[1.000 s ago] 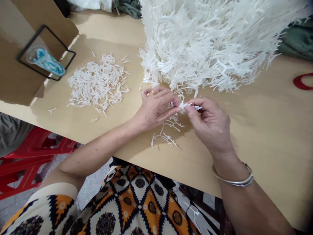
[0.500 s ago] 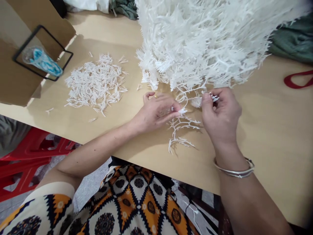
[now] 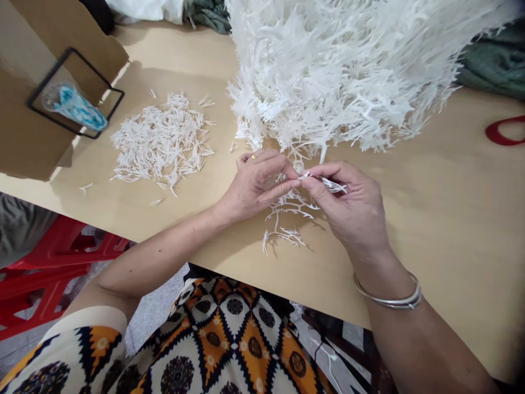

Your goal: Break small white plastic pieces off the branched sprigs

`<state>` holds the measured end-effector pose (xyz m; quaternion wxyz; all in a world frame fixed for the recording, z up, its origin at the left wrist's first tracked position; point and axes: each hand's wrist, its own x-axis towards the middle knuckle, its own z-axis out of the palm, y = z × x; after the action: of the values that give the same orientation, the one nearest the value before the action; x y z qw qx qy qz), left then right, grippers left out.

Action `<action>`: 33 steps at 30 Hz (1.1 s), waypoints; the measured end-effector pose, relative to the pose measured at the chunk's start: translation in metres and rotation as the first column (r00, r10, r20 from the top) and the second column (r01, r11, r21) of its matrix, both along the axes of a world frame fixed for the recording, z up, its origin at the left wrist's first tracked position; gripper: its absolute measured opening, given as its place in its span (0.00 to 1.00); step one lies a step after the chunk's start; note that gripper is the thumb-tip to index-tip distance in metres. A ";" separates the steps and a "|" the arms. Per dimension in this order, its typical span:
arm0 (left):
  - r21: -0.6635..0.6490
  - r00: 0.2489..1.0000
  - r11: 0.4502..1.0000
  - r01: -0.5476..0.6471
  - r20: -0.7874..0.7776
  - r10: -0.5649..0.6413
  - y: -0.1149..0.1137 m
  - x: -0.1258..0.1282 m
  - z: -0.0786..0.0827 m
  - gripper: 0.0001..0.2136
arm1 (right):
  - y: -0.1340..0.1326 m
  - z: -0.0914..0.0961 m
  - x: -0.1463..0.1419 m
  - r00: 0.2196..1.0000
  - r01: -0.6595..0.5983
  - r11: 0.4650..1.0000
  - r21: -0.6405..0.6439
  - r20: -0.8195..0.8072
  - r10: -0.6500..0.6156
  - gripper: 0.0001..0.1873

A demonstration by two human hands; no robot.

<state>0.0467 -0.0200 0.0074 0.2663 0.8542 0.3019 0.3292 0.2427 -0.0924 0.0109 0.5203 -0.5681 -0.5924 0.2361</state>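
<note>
My left hand (image 3: 262,180) is closed in a pinch, thumb and forefinger on a white branching plastic sprig (image 3: 292,207) whose lower twigs hang over the table. Right beside it, my right hand (image 3: 348,202) pinches too, with a small bunch of thin white plastic strands (image 3: 334,186) sticking out between thumb and fingers. The fingertips of both hands meet at the same spot. Just beyond them rises a big heap of white branching plastic sprigs (image 3: 336,71). To the left lies a pile of short white plastic pieces (image 3: 162,139).
At the left stands a cardboard box (image 3: 24,126) with a black wire frame (image 3: 76,131) holding a blue and white item in clear plastic (image 3: 80,106). A red loop handle (image 3: 502,131) lies far right. Dark green cloth (image 3: 494,65) sits behind it. Red stools (image 3: 61,251) stand below the table (image 3: 443,230).
My right hand has moved left and slightly down, bringing its strands to my left fingertips. The hanging sprig has shifted a little left.
</note>
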 end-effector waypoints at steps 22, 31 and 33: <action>0.161 0.685 0.676 -0.719 0.329 0.650 0.020 -0.024 0.003 0.24 | -0.001 -0.002 -0.003 0.959 0.275 0.927 0.256 -0.012 -0.282 0.06; 0.246 0.990 0.962 -0.119 -0.047 0.134 -0.016 0.003 0.005 0.14 | -0.005 0.003 -0.011 0.998 -0.055 0.956 0.290 0.042 0.045 0.16; 0.232 0.994 0.967 -0.104 -0.010 0.109 -0.015 0.003 0.004 0.14 | -0.005 0.004 -0.012 0.997 -0.071 0.962 0.265 0.046 0.061 0.17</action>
<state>0.0495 -0.0353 0.0112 0.1438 0.8656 0.3101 0.3660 0.2311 -0.0978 0.0145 0.5727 -0.4774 -0.6467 0.1610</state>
